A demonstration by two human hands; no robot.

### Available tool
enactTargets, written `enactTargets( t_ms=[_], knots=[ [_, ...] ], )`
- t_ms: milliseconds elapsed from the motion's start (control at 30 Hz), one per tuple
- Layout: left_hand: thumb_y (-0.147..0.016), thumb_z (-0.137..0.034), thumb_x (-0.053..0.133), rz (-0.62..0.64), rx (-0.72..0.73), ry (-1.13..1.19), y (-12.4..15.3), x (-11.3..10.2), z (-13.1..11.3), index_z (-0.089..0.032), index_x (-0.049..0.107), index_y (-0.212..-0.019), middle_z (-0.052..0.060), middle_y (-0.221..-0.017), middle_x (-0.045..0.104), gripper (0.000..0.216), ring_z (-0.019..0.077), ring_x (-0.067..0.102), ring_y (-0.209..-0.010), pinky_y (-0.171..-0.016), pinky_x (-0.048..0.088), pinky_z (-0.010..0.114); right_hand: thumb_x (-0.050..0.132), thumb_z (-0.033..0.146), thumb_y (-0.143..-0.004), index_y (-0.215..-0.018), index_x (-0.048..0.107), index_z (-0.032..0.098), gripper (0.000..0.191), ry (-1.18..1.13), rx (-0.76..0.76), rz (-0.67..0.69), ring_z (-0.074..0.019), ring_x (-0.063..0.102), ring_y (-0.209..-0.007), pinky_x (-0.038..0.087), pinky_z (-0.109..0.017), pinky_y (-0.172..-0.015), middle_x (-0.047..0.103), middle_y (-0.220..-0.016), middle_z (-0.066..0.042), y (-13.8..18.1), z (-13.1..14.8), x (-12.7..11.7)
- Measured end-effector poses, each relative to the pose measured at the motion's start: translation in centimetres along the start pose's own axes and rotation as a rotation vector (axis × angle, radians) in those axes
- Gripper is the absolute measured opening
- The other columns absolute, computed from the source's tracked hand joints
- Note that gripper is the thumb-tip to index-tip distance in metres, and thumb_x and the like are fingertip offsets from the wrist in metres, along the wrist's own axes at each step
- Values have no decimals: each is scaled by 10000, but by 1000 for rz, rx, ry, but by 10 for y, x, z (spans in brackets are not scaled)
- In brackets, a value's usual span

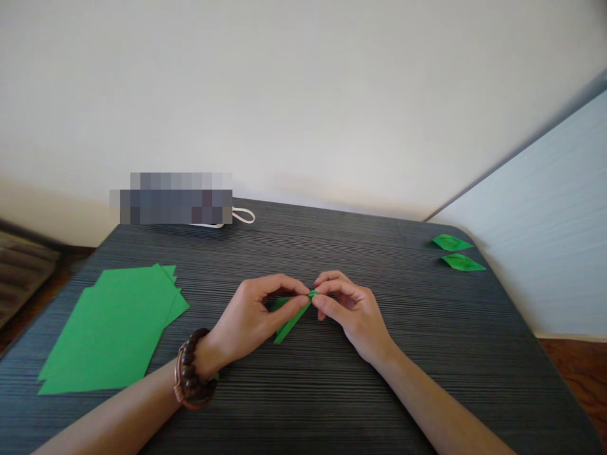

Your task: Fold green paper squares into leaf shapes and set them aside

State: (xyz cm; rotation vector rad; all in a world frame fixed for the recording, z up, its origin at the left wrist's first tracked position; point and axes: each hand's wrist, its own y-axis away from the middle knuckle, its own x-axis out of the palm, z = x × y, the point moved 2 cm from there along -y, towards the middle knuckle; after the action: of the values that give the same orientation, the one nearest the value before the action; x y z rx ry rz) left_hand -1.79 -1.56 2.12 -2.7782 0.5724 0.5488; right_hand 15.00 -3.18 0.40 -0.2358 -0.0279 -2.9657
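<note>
Between my two hands, over the middle of the table, is a folded piece of green paper (289,327). My left hand (265,303) pinches it near its narrow tip with thumb and forefinger, and covers part of it. The thumb and fingertips of my right hand (353,309) are closed on the very tip, meeting the left fingertips. The paper widens toward the lower left in long folded strips. A stack of flat green paper sheets (114,322) lies left of my left hand, its sheets fanned unevenly.
Two folded green paper leaf shapes (453,242) lie at the table's right edge, one in front of the other. A blurred-out object with a white loop strap (244,216) stands at the back left. Behind the dark table (379,253) rises a white wall; a pale panel borders the right.
</note>
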Motion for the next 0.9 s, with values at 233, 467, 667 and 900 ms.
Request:
enactTargets(
  t_ms=[233,467,667,900],
  knots=[
    [-805,-218,600,-5,-32,92,2,2,3,-183,645,-851,3,-779,677,73,132,633,-724,-668,513,237,660,237,-759,-736,665,188,55,3,13,64,-47,524,-557,502,-209,-498,545,-904,-3,2,3,3],
    [-844,-297,550,82,-134,124,0,3,1,-176,648,-807,0,-704,672,160,126,612,-647,-590,488,222,631,223,-786,-789,656,195,38,94,-71,46,-61,553,-591,503,-205,-497,548,-922,-9,5,3,2],
    [-839,-259,551,75,-137,58,1,2,-1,-163,650,-794,-10,-724,659,145,108,583,-668,-621,450,199,645,195,-783,-895,604,228,123,235,-191,-11,-86,571,-686,507,-205,-533,565,-1015,-20,8,0,0],
    [-827,-240,567,44,-103,50,2,2,-2,-171,663,-838,0,-784,674,118,118,594,-717,-670,447,210,605,214,-820,-868,616,213,49,230,-141,36,-88,569,-688,505,-221,-559,571,-1027,-28,7,1,2]
  ],
)
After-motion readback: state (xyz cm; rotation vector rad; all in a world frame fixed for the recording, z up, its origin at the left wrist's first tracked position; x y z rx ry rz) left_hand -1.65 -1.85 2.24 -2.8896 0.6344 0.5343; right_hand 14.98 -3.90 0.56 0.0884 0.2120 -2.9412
